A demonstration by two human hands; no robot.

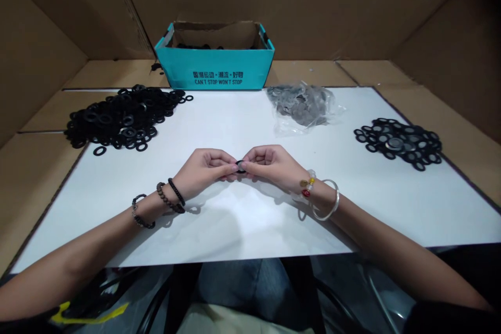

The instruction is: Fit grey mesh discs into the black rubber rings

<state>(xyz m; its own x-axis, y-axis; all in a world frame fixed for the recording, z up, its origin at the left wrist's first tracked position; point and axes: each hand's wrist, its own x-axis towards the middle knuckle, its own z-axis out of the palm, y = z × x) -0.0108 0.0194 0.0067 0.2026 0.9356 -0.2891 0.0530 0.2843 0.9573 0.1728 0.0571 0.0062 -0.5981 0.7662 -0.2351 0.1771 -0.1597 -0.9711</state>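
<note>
As the person's arms (pixel 90 242) reach in before the turquoise cardboard box (pixel 219 67), dark beaded bracelets (pixel 177 191) circle the left one, a pale, smooth bangle (pixel 337 198) and a clear-beaded bracelet (pixel 306 193) with yellow and red pieces the right. Farther in, in front of the box, the bare left hand (pixel 207 167) and bare right hand (pixel 272 164) meet over a flat white work surface (pixel 235 235), thumbs and fingers of both pinched on opposite sides of a small black ring with a grey disc (pixel 240 166) showing in its middle. Right of the box and nearer than it lies a pile of black rings with grey centres (pixel 407 143); left and nearer, a larger heap of black rings (pixel 117 120). Just in front and to the right of the box sits a clear plastic bag of grey discs (pixel 303 107). The box itself holds dark pieces, and brown cardboard panels (pixel 305 5) stand behind it.
</note>
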